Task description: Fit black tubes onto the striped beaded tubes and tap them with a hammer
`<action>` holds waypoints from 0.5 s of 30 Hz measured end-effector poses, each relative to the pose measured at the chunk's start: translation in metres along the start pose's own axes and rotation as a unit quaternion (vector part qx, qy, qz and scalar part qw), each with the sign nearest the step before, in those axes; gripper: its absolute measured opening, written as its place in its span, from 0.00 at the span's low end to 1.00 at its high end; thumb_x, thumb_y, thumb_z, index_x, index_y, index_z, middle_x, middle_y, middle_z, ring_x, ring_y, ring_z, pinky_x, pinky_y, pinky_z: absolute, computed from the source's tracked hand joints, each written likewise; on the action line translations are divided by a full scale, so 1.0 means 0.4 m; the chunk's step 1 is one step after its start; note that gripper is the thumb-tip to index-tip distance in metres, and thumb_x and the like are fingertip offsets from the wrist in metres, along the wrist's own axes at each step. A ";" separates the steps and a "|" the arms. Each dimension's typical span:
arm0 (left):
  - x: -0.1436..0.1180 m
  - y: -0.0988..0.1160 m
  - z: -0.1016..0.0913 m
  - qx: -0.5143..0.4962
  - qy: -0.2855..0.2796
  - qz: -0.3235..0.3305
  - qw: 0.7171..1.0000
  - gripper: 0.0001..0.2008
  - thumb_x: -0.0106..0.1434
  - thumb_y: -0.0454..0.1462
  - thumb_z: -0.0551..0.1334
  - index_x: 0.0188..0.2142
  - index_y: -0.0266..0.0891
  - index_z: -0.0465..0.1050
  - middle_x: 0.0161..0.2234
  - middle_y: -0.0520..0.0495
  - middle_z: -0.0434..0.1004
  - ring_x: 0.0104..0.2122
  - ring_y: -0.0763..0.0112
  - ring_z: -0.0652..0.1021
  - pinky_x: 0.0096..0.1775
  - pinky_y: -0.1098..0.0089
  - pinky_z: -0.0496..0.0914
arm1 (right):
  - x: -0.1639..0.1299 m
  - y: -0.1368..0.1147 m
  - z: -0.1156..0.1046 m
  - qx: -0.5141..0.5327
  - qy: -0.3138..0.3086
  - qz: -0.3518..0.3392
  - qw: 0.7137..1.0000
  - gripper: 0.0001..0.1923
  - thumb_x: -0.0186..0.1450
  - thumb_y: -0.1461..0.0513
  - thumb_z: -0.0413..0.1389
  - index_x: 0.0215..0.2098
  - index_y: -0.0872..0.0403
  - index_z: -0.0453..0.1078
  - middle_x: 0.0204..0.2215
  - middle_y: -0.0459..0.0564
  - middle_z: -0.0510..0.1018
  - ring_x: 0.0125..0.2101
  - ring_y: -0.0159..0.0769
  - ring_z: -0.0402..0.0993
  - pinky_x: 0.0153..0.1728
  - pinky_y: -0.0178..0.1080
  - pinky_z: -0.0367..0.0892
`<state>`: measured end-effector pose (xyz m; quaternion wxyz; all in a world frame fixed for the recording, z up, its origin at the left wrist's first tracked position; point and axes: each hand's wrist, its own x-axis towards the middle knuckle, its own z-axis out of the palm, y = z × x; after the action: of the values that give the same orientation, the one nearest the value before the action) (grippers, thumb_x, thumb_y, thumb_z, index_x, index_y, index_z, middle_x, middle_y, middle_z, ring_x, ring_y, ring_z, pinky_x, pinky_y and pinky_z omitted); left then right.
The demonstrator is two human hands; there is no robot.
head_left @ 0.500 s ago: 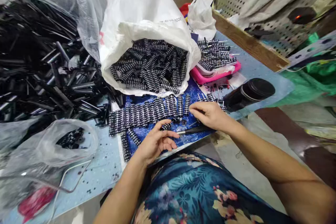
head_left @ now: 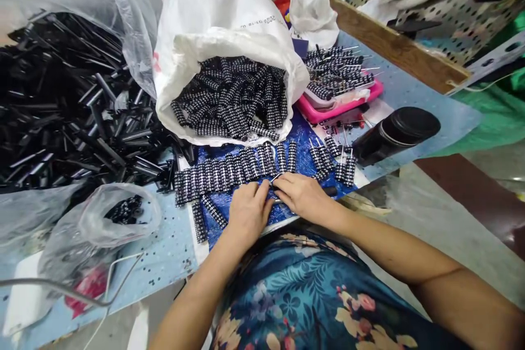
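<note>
My left hand (head_left: 249,206) is closed at the front of the blue mat (head_left: 215,220), its thumb and fingers pinched on something mostly hidden. Fingertip to fingertip with it, my right hand (head_left: 301,194) is closed too. A thin metal pin (head_left: 275,178) sticks out at the right fingertips. Under the hands lies a tool with a black handle (head_left: 329,191), partly covered. Just behind them stretches a row of black cylinders with white characters (head_left: 221,175). Two more such cylinders (head_left: 214,211) lie apart, left of my left hand.
A white sack (head_left: 235,38) full of similar cylinders opens toward me. Black tubes (head_left: 61,109) are heaped at left, behind a plastic bag of small black parts (head_left: 123,210). At right are a pink tray (head_left: 315,115), pinned cylinders (head_left: 321,157) and a black bottle (head_left: 396,134).
My right hand has moved left from the row's right end to meet my left hand. My left fingers, loosely spread before, have closed. The head view has shifted slightly.
</note>
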<state>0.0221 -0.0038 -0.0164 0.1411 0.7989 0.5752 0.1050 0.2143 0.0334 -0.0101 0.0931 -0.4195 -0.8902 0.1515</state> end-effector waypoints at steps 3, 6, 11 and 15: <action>0.025 0.004 0.032 0.021 -0.007 0.004 1.000 0.20 0.71 0.39 0.54 0.60 0.40 0.69 0.39 0.42 0.73 0.38 0.59 0.71 0.40 0.61 0.64 | 0.008 0.008 -0.002 0.009 -0.030 0.019 0.999 0.06 0.69 0.64 0.57 0.44 0.57 0.72 0.37 0.51 0.73 0.39 0.39 0.71 0.40 0.39 0.65; 0.044 0.006 0.034 0.033 -0.023 -0.006 0.999 0.17 0.71 0.40 0.54 0.55 0.42 0.73 0.37 0.43 0.72 0.38 0.60 0.71 0.39 0.62 0.63 | 0.019 0.012 -0.011 -0.009 -0.064 0.032 0.997 0.05 0.69 0.63 0.58 0.42 0.56 0.73 0.36 0.50 0.72 0.38 0.39 0.71 0.37 0.39 0.64; 0.051 0.009 0.029 0.032 -0.025 0.012 0.999 0.10 0.70 0.39 0.56 0.41 0.39 0.74 0.35 0.45 0.71 0.37 0.60 0.71 0.38 0.62 0.63 | 0.001 0.037 -0.041 0.087 -0.018 0.014 0.996 0.04 0.67 0.65 0.57 0.41 0.57 0.70 0.36 0.51 0.72 0.35 0.36 0.70 0.36 0.38 0.64; 0.041 -0.012 0.049 0.020 0.042 0.061 0.997 0.13 0.71 0.37 0.53 0.48 0.34 0.72 0.34 0.42 0.72 0.35 0.60 0.71 0.37 0.62 0.64 | -0.043 0.086 -0.047 0.292 0.123 0.076 0.945 0.14 0.69 0.61 0.56 0.52 0.54 0.69 0.37 0.49 0.74 0.32 0.33 0.71 0.35 0.37 0.67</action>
<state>0.0297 0.0112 -0.0364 0.0935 0.8303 0.5325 0.1355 0.2552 0.0444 -0.0049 0.3085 -0.4552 -0.7543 0.3587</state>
